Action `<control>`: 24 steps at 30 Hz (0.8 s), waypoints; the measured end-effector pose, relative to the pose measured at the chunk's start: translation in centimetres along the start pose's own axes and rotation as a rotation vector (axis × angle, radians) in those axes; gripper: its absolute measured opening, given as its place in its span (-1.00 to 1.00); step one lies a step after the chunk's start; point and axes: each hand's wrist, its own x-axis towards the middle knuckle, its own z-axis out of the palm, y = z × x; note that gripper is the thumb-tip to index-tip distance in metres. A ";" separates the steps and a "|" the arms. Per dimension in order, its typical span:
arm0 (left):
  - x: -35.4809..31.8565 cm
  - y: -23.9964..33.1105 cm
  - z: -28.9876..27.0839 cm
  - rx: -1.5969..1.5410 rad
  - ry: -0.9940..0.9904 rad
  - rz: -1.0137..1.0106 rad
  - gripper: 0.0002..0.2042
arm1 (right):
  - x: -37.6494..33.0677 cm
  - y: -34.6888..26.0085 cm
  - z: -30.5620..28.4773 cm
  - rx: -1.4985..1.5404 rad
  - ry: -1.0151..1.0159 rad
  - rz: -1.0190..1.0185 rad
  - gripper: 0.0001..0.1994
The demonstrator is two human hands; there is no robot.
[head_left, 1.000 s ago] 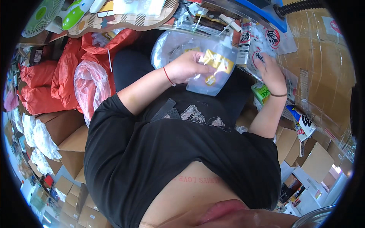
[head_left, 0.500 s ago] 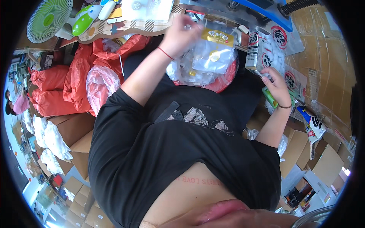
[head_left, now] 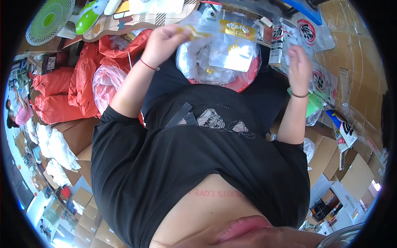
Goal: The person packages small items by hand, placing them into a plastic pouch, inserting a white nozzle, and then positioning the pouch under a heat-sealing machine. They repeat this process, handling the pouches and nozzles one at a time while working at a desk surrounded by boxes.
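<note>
Head view, looking down over a black shirt. Left hand (head_left: pixel 165 41), red cord at the wrist, closed on the top left corner of a clear plastic bag (head_left: pixel 225 51), holding it up just beyond the chest. Bag see-through, with a yellow header strip (head_left: pixel 236 29) along its upper right and small yellow pieces inside. Behind and below the bag, a round red rim (head_left: pixel 244 82) showing under more clear film. Right hand (head_left: pixel 298 62), dark band at the wrist, raised to the right of the bag, apart from it, fingers loosely curled, gripping nothing that can be seen.

Far right, flat clear packets with round red-and-white labels (head_left: pixel 308 31) lying on brown cardboard (head_left: pixel 355 53); a tall narrow black-and-white pack (head_left: pixel 277 41) standing between bag and right hand. Near right, a green packet (head_left: pixel 314 103) by the forearm and a long white pack with black marks (head_left: pixel 343 132).

Far left, a green fan (head_left: pixel 49 20) and a green-and-white toy (head_left: pixel 89 18) on the surface (head_left: pixel 140 20). Left, red sacks (head_left: pixel 53 91) piled beside a pink-tinted clear bag (head_left: pixel 107 84); brown cartons (head_left: pixel 78 140) nearer.
</note>
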 end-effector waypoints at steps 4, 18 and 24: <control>-1.6 3.2 4.1 -0.004 -0.231 -0.048 -0.77 | 1.3 -5.2 3.7 0.425 -0.075 -0.140 -0.84; -2.8 5.4 9.2 -0.536 -0.555 -0.268 -0.73 | 2.5 -5.0 2.4 0.523 -0.078 -0.130 -0.83; -3.2 6.3 10.4 -0.647 -0.574 -0.285 -0.70 | 2.9 -4.5 2.5 0.364 -0.269 -0.267 -0.76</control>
